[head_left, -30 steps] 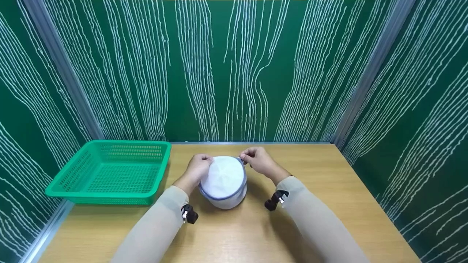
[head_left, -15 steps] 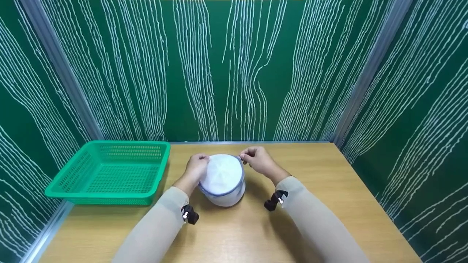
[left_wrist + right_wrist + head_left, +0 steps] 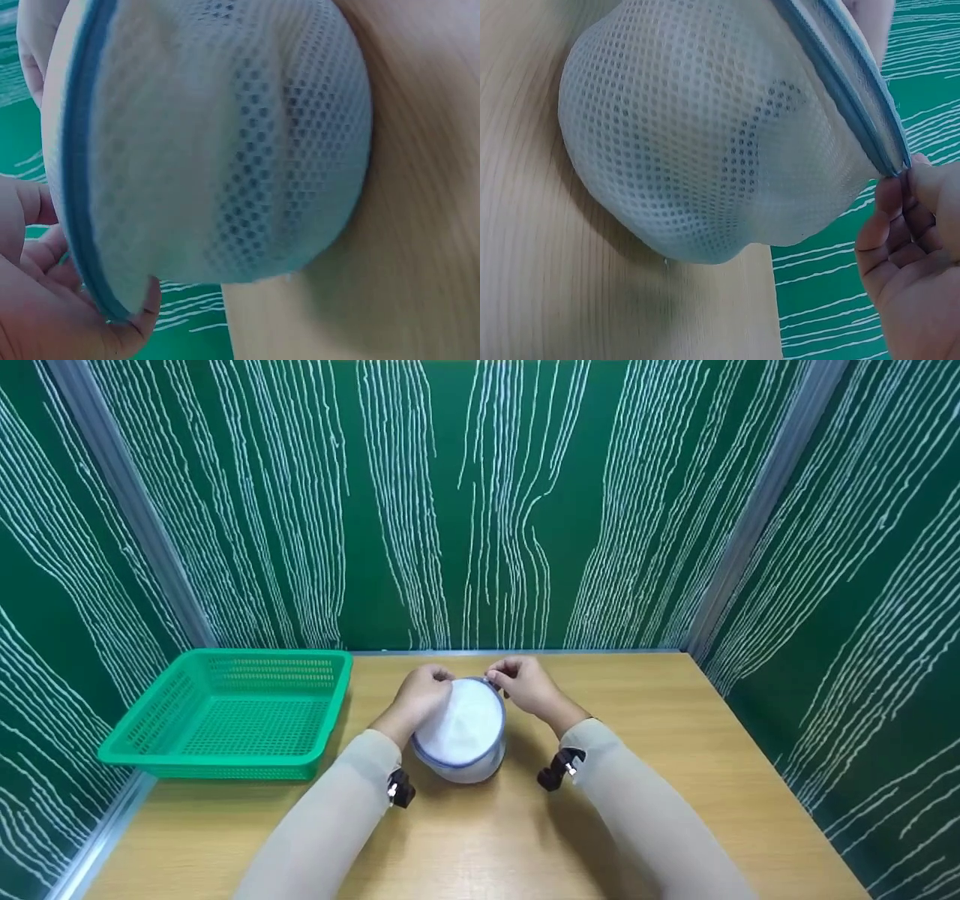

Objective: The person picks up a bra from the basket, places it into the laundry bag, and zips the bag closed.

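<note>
Bag (image 3: pixel 463 724): white mesh, squat, base down against table (image 3: pixel 720 787), centred before person, between both hands.
Lid: round, white, facing up and toward person.
Axis: short from base to lid, tilted somewhat off upright; outline near circular in head view, so no clear long axis.
Rim (image 3: pixel 459 767): blue, running round lid edge; zip (image 3: pixel 844 79) along it in right wrist view.
Mesh side: bulging and creased in both wrist views; contents cannot tell.
Left hand (image 3: pixel 424 692): clamped on far left of rim, thumb tip at lid edge, wrist bent inward.
Right hand (image 3: pixel 523 684): pinching far right of rim at zip end, thumb against curled fingers, palm turned inward.
Hands: apart but near each other, bag edge between.
Forearms: both reaching forward, converging on bag; sleeves (image 3: pixel 319 817) pale, black wrist cameras (image 3: pixel 402 790) beneath.
Basket (image 3: pixel 202 760): green plastic, slotted, left of bag, well apart from it.
Walls (image 3: pixel 555 547): green with wavy white lines, behind table and at both sides.
</note>
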The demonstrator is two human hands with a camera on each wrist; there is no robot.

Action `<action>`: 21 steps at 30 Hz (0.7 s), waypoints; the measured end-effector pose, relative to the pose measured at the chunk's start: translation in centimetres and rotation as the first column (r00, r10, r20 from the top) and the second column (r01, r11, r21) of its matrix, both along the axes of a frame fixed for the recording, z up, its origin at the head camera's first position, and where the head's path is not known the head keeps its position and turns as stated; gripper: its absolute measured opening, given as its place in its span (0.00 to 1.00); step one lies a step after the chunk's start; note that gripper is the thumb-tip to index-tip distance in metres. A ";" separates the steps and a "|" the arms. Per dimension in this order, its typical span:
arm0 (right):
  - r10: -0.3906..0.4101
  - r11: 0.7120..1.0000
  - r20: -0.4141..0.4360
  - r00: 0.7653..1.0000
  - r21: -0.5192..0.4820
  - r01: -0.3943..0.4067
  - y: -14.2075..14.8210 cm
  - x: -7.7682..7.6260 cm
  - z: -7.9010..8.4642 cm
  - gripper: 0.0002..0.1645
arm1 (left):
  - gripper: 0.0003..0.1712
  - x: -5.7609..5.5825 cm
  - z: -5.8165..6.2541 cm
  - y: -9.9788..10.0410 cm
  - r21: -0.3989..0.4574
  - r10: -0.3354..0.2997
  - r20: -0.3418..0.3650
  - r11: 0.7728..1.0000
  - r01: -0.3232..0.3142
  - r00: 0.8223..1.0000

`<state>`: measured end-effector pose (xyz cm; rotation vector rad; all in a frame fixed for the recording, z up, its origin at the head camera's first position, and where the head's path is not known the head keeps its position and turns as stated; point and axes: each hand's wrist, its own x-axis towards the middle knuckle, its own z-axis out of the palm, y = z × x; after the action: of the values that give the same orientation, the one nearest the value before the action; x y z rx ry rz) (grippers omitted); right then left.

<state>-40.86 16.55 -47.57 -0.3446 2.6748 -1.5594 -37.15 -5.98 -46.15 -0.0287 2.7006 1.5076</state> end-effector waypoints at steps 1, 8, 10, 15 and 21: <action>0.001 1.000 -0.001 1.000 -0.003 -0.001 0.0 0.0 0.0 0.08 | 0.19 -0.1 0.1 0.2 -0.011 -0.028 0.000 1.000 0.028 1.000; 0.017 0.999 0.018 1.000 -0.029 -0.017 -0.4 0.1 0.2 0.09 | 0.19 -0.8 0.3 1.2 -0.092 -0.145 -0.039 0.986 0.141 0.989; 0.021 0.999 0.013 1.000 -0.029 -0.021 -0.5 0.2 0.2 0.09 | 0.17 -0.9 0.5 1.3 -0.109 -0.155 -0.060 0.983 0.148 0.986; 0.034 0.999 -0.029 0.999 -0.010 -0.034 -0.6 0.2 0.2 0.08 | 0.14 -1.1 0.6 1.4 -0.122 -0.163 -0.082 0.981 0.153 0.983; 0.069 0.997 -0.061 0.996 -0.020 -0.070 -0.6 0.2 0.1 0.08 | 0.10 -1.2 0.6 1.1 -0.149 -0.153 -0.109 0.979 0.136 0.982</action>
<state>-40.68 15.90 -47.51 -0.4877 2.6604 -1.5856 -38.34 -4.83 -45.56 0.2566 2.8260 1.3177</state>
